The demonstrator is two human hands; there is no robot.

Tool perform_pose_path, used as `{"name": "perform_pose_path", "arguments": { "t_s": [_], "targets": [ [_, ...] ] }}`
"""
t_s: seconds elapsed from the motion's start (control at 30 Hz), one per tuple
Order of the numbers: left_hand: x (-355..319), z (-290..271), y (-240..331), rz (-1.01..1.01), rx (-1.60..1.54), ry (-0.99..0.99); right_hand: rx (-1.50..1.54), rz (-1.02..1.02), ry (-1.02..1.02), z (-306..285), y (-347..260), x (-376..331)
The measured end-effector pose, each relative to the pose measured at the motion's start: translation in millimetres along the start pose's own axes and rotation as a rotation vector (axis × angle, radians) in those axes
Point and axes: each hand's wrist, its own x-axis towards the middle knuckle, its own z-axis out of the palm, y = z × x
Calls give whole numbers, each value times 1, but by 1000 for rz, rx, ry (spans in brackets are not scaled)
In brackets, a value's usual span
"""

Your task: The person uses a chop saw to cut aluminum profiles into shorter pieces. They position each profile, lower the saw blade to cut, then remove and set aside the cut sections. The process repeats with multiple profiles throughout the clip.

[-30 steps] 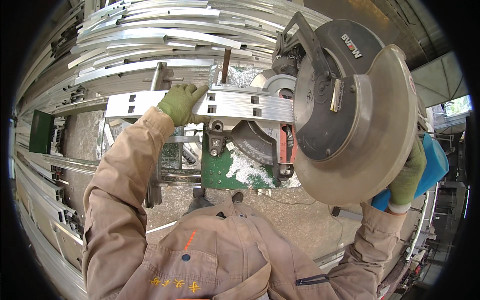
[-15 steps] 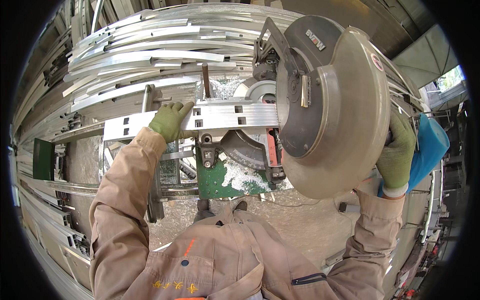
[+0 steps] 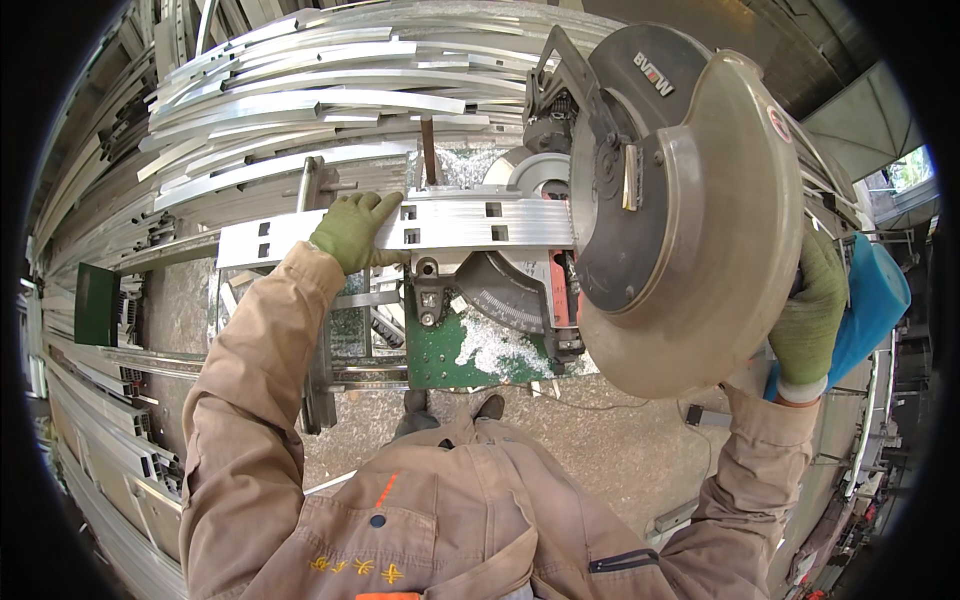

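Left hand (image 3: 352, 232), in a green glove, lies flat on top of the metal bar (image 3: 400, 228), fingers spread a little and pressing down, not wrapped around it. The bar is a long silver strip with square holes punched in it. It lies crosswise on the saw's table, its right end running under the saw (image 3: 660, 200).

Right hand (image 3: 808, 310), also in a green glove, is at the right side of the saw, behind the big round guard. Fingers are curled together, closed on a handle that the guard mostly hides; a blue part (image 3: 872, 300) shows just beyond the hand.

The saw's head is tilted over the bar; the grey round guard fills the right of the view. The blade itself cannot be made out.

Below the saw, a green base plate (image 3: 450, 355) carries a scatter of pale metal chips. A clamp post (image 3: 428, 150) stands just behind the bar, left of the saw.

Behind the saw, a large stack of silver bars (image 3: 300, 100) lies lengthwise. More bars (image 3: 90, 420) run down the left, well away from the saw.

Two shoes (image 3: 450, 408) show on the concrete floor (image 3: 600, 450) just below the green plate.
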Motion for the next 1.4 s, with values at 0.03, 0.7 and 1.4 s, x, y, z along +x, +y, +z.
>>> {"name": "perform_pose_path", "arguments": {
  "t_s": [0.03, 0.7, 1.4],
  "targets": [
    [0, -1, 0, -5, -3, -7, 1, 2, 7, 1, 0, -1],
    [23, 5, -35, -102, -328, 87, -46, -39, 44, 3, 3, -2],
    [-21, 16, -107, -231, -387, 200, -26, 7, 35, 4, 8, -6]
  ]
}}
